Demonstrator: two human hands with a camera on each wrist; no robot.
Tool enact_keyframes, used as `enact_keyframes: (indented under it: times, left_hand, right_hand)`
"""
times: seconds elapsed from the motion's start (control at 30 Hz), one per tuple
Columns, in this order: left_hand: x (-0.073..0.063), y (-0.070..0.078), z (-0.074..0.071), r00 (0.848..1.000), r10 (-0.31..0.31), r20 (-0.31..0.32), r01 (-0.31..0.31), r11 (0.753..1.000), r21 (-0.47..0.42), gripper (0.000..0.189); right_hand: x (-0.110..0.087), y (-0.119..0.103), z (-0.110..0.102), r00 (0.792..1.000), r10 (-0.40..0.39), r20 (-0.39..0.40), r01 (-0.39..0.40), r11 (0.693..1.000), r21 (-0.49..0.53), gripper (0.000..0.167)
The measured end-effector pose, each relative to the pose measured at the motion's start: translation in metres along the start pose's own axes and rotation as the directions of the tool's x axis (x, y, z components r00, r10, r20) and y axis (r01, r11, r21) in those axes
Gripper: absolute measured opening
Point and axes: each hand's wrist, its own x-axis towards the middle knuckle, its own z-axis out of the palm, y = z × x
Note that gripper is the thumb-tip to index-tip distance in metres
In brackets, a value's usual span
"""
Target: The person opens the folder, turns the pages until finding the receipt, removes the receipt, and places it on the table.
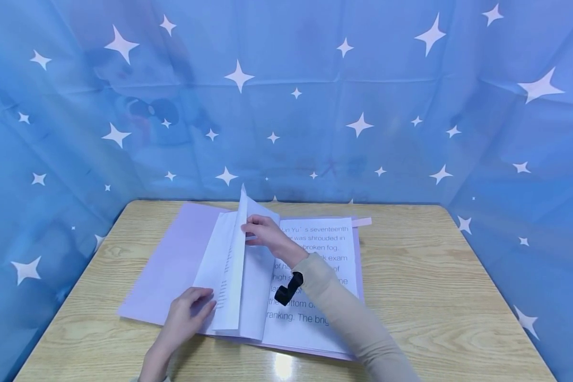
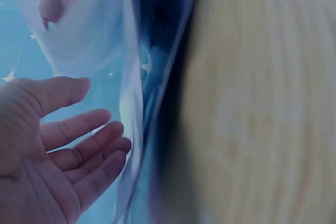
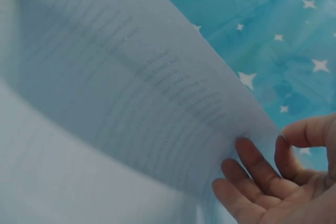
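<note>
A book with a pale purple cover (image 1: 167, 260) lies open on the table, its right page (image 1: 291, 334) printed in large text. My right hand (image 1: 271, 237) reaches across it and pinches the upper edge of a raised white page (image 1: 234, 297) between thumb and index finger. In the right wrist view this page (image 3: 131, 51) curves upward, with faint print on it and the other fingers spread behind. At the lower left, my left hand (image 1: 183, 314) rests beside the left-hand pages with relaxed fingers. The left wrist view shows its fingers (image 2: 89, 145) loosely bent, holding nothing.
The wooden table (image 1: 425, 297) extends on both sides of the book. A pink tab (image 1: 362, 222) sticks out at its upper right. Behind stands a blue curtain (image 1: 310, 159) with white stars. A black strap (image 1: 288, 291) is on the right wrist.
</note>
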Motion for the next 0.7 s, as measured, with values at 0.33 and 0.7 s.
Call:
enact_keyframes:
  times: [0.33,0.7]
  left_hand:
    - [0.008,0.046,-0.009,0.987,0.029,-0.160,-0.051,0.990,-0.134,0.027]
    - [0.006,0.088,0.007,0.975,0.050,-0.218,-0.020,0.990,0.140,0.048]
  right_hand:
    - [-0.002,-0.001,0.002,1.000,0.001,-0.002,-0.001,1.000,0.000,0.012]
    - [-0.006,-0.001,0.004,1.000,-0.025,-0.014,0.025,1.000,-0.006,0.012]
